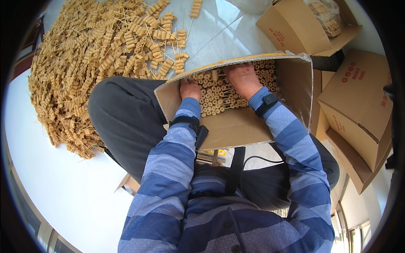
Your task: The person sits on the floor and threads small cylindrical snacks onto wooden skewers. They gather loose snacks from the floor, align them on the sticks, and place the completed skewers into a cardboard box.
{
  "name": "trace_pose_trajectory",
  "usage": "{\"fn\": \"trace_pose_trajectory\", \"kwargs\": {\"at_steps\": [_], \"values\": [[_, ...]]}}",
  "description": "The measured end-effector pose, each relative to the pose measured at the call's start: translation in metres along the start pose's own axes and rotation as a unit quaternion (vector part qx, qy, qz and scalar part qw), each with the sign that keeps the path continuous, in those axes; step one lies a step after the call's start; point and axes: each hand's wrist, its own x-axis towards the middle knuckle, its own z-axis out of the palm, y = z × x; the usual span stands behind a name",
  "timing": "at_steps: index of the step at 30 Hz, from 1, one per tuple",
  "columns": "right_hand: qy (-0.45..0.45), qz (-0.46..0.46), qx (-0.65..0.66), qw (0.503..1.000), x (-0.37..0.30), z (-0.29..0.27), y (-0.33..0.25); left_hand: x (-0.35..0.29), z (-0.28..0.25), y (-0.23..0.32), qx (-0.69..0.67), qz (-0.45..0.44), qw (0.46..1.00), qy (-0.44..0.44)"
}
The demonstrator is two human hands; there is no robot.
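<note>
A cardboard box (240, 126) lies between my knees, its open mouth facing me. Inside it, skewers of tan, ring-shaped rolls (215, 95) are packed in rows with their round ends toward me. My left hand (190, 90) reaches in at the box's left wall, beside the stacked rolls; its fingers are mostly hidden. Further right and deeper, my right hand (244, 79) bends over the upper rows with its fingers curled in. What those fingers grip, if anything, is out of sight.
A large heap of loose tan skewers (93, 63) spreads over a pale surface at the left, with several stray ones at its edge. At the far right stand an opened carton (295, 25) holding a bagged bundle (325, 17) and another cardboard carton (358, 101). A black cable (261, 159) curves below the box.
</note>
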Motion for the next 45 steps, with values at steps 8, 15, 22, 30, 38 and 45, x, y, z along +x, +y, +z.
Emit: {"fn": "trace_pose_trajectory", "kwargs": {"at_steps": [8, 15, 22, 30, 38, 45], "values": [[0.105, -0.018, 0.070, 0.992, 0.005, 0.012, 0.013, 0.002, 0.004, -0.006, -0.046, 0.001, 0.999, 0.008], [0.123, -0.041, 0.072, 0.989, 0.004, 0.027, 0.023, -0.005, 0.001, 0.000, -0.045, -0.005, 0.999, 0.008], [0.065, -0.058, 0.053, 0.995, 0.017, 0.027, 0.024, 0.002, 0.006, -0.005, -0.041, 0.010, 0.999, 0.027], [0.193, -0.121, 0.023, 0.973, 0.008, 0.030, -0.005, 0.011, 0.015, -0.023, -0.063, -0.010, 0.997, 0.043], [0.180, -0.089, 0.063, 0.978, 0.012, 0.034, -0.012, 0.012, 0.018, -0.027, -0.086, -0.017, 0.996, 0.029], [0.167, -0.037, 0.108, 0.979, 0.014, 0.032, -0.010, 0.018, 0.023, -0.039, -0.064, -0.005, 0.998, 0.020]]}}
